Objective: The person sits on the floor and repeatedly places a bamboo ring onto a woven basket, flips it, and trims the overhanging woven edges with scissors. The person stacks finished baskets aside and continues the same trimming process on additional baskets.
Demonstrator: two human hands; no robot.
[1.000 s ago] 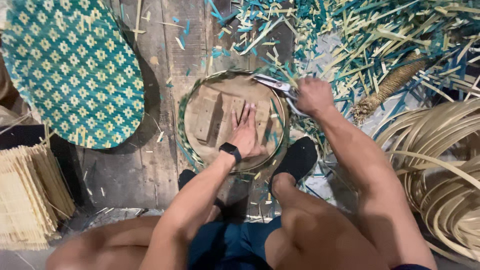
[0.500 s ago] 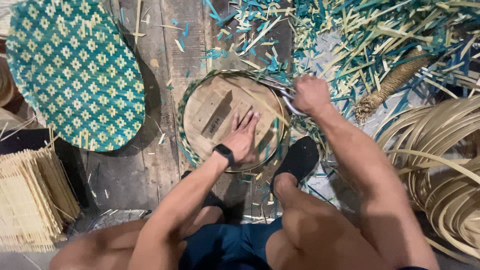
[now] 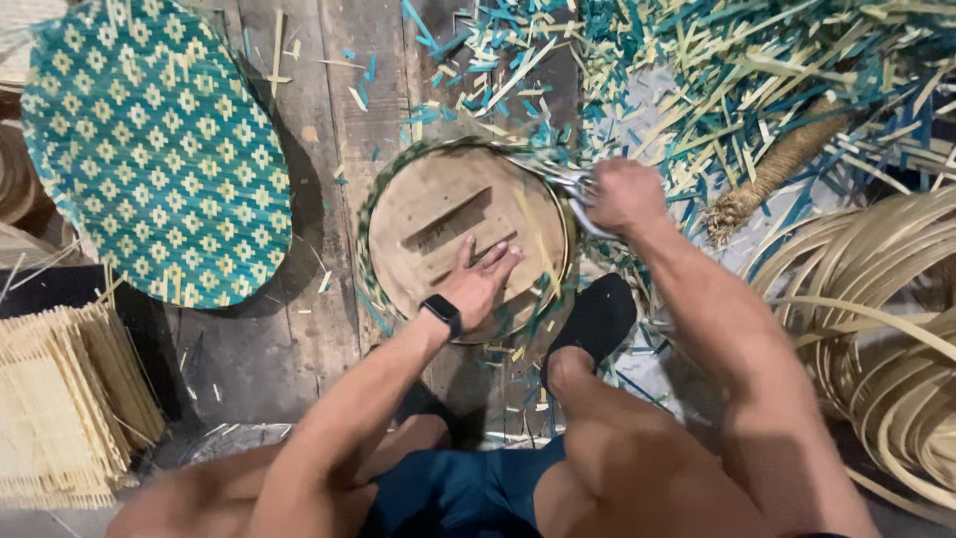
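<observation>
A round wooden disc (image 3: 438,214) lies on the plank floor with a green and pale woven edge (image 3: 370,199) showing around its rim. My left hand (image 3: 480,281) presses flat on the disc's near side, fingers spread, a black watch on the wrist. At the disc's right rim my right hand (image 3: 623,194) grips metal scissors (image 3: 560,179), their blades pointing left along the woven edge. Cut blue and pale strips lie scattered around the disc.
A large teal and pale woven mat (image 3: 149,149) lies at the upper left. Stacked pale woven pieces (image 3: 60,408) sit at the lower left. A heap of strip offcuts (image 3: 757,80) fills the upper right, coiled cane strips (image 3: 886,319) the right. A black shoe (image 3: 596,317) rests below the disc.
My left hand shifted a little on the disc, which seems to have turned slightly. The right hand with the scissors stays at the right rim.
</observation>
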